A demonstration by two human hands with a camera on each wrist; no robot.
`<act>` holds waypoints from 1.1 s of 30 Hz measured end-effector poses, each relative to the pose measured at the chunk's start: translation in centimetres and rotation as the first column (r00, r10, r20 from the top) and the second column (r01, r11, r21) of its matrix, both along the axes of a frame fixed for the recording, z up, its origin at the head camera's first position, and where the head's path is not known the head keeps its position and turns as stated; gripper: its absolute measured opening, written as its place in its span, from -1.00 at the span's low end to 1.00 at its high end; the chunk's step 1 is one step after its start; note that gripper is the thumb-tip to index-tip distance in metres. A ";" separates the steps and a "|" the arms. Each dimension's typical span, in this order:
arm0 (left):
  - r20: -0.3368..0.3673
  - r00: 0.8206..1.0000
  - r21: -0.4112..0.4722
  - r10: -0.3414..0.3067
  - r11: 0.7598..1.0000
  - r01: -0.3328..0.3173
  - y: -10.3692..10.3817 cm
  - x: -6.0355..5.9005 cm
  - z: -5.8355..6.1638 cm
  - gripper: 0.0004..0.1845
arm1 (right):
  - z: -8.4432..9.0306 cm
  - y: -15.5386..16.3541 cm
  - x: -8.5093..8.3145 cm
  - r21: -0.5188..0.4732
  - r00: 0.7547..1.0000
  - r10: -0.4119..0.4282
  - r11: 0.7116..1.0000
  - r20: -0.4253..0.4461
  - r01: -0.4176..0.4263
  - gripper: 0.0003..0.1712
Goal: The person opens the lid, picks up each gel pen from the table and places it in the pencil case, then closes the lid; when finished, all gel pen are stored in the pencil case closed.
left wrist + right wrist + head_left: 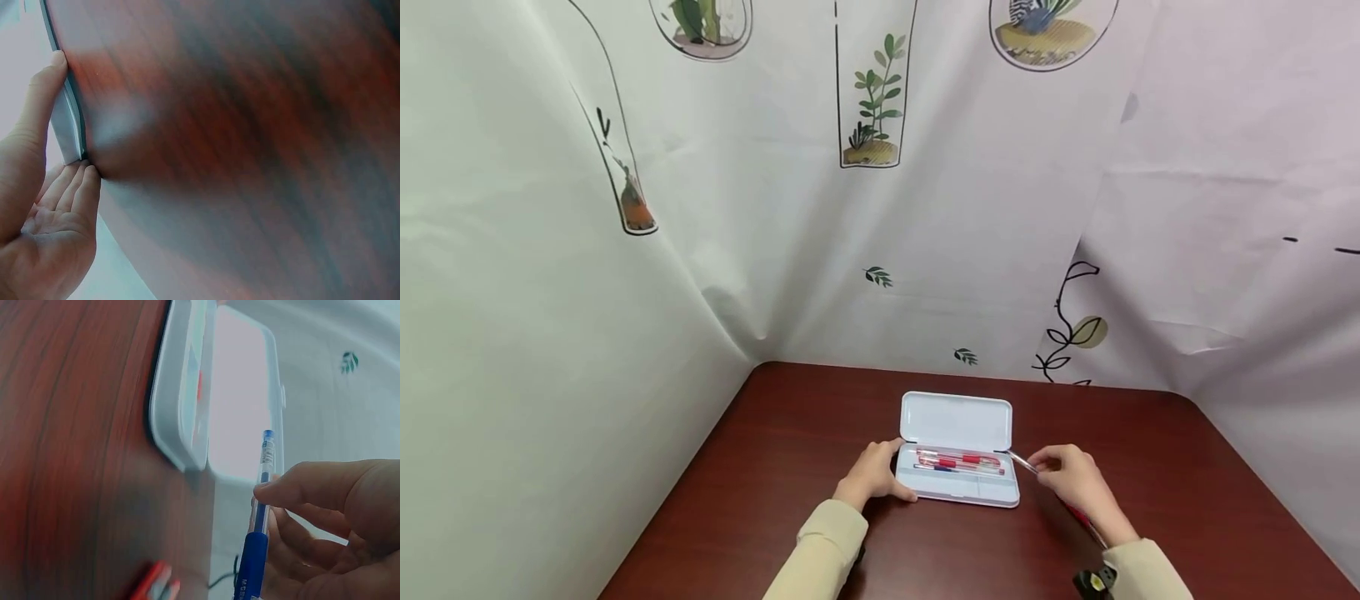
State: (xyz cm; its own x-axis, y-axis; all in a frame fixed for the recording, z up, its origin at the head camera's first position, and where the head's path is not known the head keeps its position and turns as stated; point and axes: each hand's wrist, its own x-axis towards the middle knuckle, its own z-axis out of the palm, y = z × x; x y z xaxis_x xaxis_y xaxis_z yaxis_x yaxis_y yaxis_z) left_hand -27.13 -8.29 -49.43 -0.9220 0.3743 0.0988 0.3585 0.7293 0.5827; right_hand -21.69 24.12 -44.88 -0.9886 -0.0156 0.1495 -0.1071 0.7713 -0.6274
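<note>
A white pencil case (967, 490) lies on the table with its lid (957, 421) raised at the back. Inside it are several pens (985, 459), mostly with red parts and one with a blue tip. My left hand (874, 473) holds the case at its left end, thumb at the front corner and fingers toward the back; the left wrist view shows the thumb along the case's side. Between thumb and fingers, my right hand (1075, 479) pinches a clear pen with a blue grip (252, 565), just off the case's right end.
A red pen (1078, 515) lies on the dark wood table (820, 408) beneath the right wrist, its red part blurred in the right wrist view. White cloth (985, 250) printed with plants rises behind the table and along both sides.
</note>
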 end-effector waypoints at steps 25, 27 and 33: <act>-0.018 1.000 0.011 -0.012 1.000 0.012 0.0 0.6 -0.1 -0.06 | -2.2 -10.0 -4.5 -0.028 0.918 0.355 0.930 -0.176 -0.365 -0.75; -0.024 0.999 0.008 -0.025 1.000 0.025 0.1 0.8 -0.3 -0.08 | -2.6 -10.4 -4.3 -0.024 0.938 0.322 0.944 -0.128 -0.328 -0.72; -0.034 0.999 0.019 -0.021 1.000 0.021 0.0 0.4 -0.1 -0.09 | -2.7 -11.4 -4.5 0.008 0.965 0.246 0.969 -0.090 -0.246 -0.63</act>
State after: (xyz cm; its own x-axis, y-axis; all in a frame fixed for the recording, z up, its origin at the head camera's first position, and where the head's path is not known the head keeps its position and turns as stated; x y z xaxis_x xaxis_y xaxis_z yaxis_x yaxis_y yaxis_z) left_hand -26.69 -8.29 -49.49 -0.9100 0.3912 0.1376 0.3936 0.7102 0.5838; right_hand -26.24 12.71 -47.56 -0.9369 -0.2561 0.2381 -0.3494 0.7123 -0.6087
